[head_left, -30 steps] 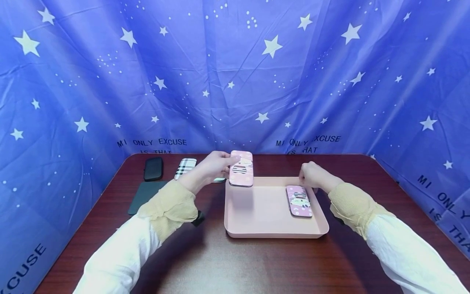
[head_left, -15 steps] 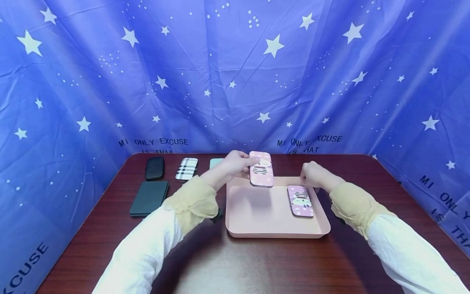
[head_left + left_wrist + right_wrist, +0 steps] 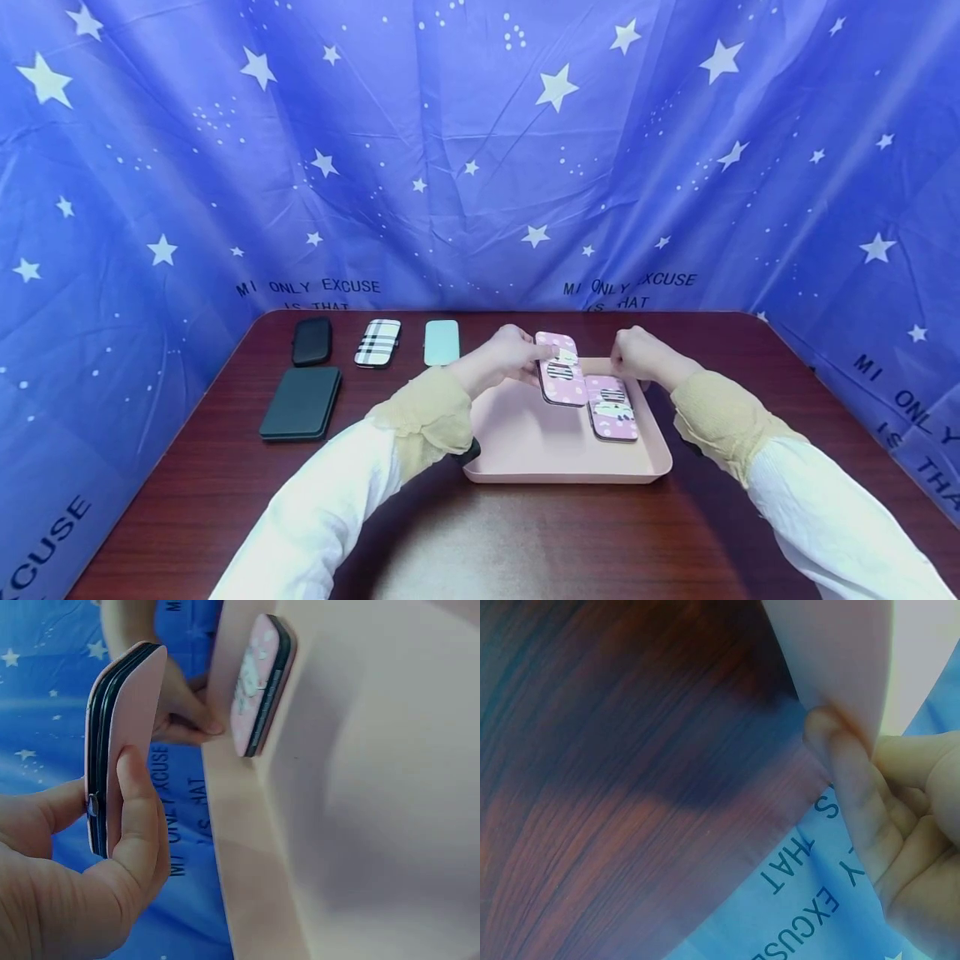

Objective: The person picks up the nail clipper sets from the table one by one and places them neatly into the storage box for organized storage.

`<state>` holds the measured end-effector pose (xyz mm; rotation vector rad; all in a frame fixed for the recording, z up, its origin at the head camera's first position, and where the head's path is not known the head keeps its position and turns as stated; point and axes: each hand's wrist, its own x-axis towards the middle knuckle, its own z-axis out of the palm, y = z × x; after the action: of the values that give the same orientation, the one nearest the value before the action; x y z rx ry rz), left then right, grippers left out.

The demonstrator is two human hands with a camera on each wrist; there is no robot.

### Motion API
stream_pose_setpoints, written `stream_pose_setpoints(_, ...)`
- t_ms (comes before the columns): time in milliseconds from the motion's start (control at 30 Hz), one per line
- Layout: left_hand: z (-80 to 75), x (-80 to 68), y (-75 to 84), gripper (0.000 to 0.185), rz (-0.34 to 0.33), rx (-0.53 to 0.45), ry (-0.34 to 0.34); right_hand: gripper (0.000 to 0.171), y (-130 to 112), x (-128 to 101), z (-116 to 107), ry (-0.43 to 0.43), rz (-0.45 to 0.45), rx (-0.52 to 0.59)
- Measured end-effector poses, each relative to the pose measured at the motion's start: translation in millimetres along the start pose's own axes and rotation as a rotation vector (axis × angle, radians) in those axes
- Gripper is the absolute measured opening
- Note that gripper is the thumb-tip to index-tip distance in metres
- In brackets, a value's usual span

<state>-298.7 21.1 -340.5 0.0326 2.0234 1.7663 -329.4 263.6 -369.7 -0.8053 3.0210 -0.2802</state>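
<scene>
The left hand (image 3: 504, 357) held a pink case (image 3: 561, 379) over the tray (image 3: 525, 450); the right hand (image 3: 633, 354) apparently pinched the tray's far rim; lowering beside the other case (image 3: 612, 408) seemed next.

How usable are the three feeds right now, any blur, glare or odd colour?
Head view: sharp, evenly lit, a soft sheen on the table, wide-angle bowing of the backdrop. Left wrist view: bluish cast; the left hand and its pink case are clear, tray washed pale. Right wrist view: the right hand's fingers are soft and close, wood grain darkly shadowed.

Bright, even overhead light, soft shadows under the arms; wide-angle edge bending, wrist views blurred close up
</scene>
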Motion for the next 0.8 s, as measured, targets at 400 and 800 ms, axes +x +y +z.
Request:
stream_pose_setpoints(400, 15.4, 13.7, -21.1, 0.019, -0.025, 0.128, 0.002, 0.026, 0, 0, 0, 0.003, 0.004, 0.002)
stream_pose_setpoints(800, 25.4, 14.2, -33.3, 0.018, -0.123, 0.172, -0.068, 0.026, -1, 0, -1, 0.018, -0.016, -0.016)
